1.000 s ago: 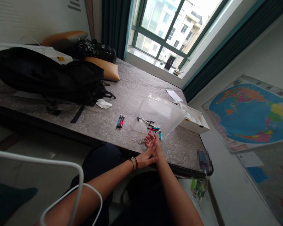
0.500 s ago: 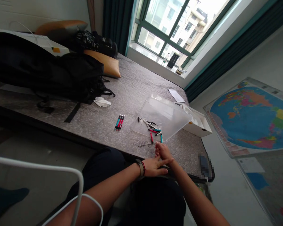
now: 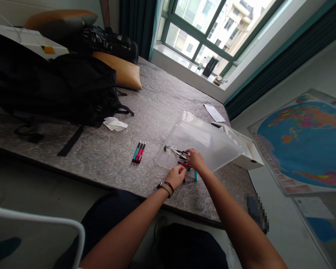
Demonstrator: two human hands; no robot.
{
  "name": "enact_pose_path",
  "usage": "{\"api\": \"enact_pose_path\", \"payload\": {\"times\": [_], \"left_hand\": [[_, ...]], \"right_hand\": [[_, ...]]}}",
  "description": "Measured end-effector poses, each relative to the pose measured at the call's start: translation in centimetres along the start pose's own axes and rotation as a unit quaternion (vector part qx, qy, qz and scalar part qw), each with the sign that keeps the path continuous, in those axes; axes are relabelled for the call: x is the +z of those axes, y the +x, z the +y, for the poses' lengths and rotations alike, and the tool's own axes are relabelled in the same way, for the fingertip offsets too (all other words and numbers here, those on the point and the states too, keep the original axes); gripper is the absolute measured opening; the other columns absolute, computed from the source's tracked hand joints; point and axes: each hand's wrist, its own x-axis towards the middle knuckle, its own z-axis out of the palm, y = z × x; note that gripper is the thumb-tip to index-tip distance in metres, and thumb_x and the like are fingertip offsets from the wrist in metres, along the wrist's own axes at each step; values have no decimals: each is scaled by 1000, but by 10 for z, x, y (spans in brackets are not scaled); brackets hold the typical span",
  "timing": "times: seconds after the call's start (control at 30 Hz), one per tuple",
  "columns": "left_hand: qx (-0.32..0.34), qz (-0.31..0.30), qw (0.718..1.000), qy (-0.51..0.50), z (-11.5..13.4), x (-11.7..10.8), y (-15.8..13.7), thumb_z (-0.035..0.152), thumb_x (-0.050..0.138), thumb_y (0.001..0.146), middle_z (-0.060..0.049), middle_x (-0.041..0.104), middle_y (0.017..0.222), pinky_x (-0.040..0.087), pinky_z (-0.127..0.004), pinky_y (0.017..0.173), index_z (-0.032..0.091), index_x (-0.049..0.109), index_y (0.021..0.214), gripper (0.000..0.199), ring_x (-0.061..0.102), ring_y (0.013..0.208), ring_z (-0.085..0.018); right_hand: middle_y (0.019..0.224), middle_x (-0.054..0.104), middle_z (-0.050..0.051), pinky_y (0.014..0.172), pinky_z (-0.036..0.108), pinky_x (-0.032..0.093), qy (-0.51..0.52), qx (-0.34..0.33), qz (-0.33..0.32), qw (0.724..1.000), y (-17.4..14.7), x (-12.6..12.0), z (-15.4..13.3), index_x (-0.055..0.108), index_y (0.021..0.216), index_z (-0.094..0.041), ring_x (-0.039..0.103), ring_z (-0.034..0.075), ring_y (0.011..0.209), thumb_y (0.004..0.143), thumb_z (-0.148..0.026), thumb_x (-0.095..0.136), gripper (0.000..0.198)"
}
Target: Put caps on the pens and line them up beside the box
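A translucent plastic tray (image 3: 201, 138) lies on the grey mattress, with black, silver, red and teal pen parts (image 3: 173, 150) at its near-left end. My right hand (image 3: 196, 160) is over these parts, fingertips pinched at the end of a black pen part (image 3: 184, 152). Close beside it, at the tray's near edge, my left hand (image 3: 177, 175) has its fingers curled together. Whatever the left fingers hold is hidden; a bit of red barrel (image 3: 184, 180) shows just below them. A teal barrel (image 3: 196, 176) lies right of it. Several assembled pens (image 3: 138, 153), teal and red, lie side by side to the left.
On the mattress (image 3: 156, 97) are a black backpack (image 3: 86, 86), a crumpled tissue (image 3: 115, 124), a tan cushion (image 3: 121, 71), white paper (image 3: 214, 113) and an open white box (image 3: 248, 149). A blurred dark object (image 3: 257, 213) is at the right edge. A white tube (image 3: 44, 218) curves at lower left.
Both hands have come apart from near the mattress edge and moved forward to the pen parts. My right hand now reaches over the tray, my left to its near edge. The view has shifted slightly.
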Motion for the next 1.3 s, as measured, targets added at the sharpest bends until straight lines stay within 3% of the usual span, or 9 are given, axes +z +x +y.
{"api": "enact_pose_path", "payload": {"times": [0.13,0.33,0.73,1.07,1.3], "left_hand": [[1,-33,999,10,7,2,-5,33,46,91,-3,71,74,45,-24,65,17,67,90,27,65,71,-16],[-13,-49,998,37,18,-3,-9,31,47,89,-3,72,80,46,-25,70,18,69,90,26,66,75,-17],[9,-43,998,52,11,-11,-10,32,46,89,-5,73,84,46,-26,70,18,69,93,27,65,76,-18],[5,-48,998,50,13,-13,-10,32,47,88,-4,73,82,46,-25,69,18,70,93,27,64,74,-17],[4,-49,997,57,11,-12,-10,33,48,88,-4,72,82,46,-25,69,19,70,92,26,64,74,-17]], "right_hand": [[120,64,11,89,27,41,-48,-3,-42,998,25,15,-7,66,117,-21,61,21,104,88,-15,52,33],[115,66,12,84,27,41,-60,-19,-62,996,32,26,-12,69,114,-21,61,22,102,88,-14,52,32],[112,68,10,82,25,42,-66,-20,-62,996,22,22,-1,70,115,-22,64,20,96,89,-15,50,33],[110,72,6,86,26,43,-45,2,-26,999,29,13,18,69,114,-23,65,18,97,89,-21,53,29],[107,71,7,83,26,42,-45,3,-3,999,24,9,17,70,106,-22,63,18,94,88,-18,52,26]]}}
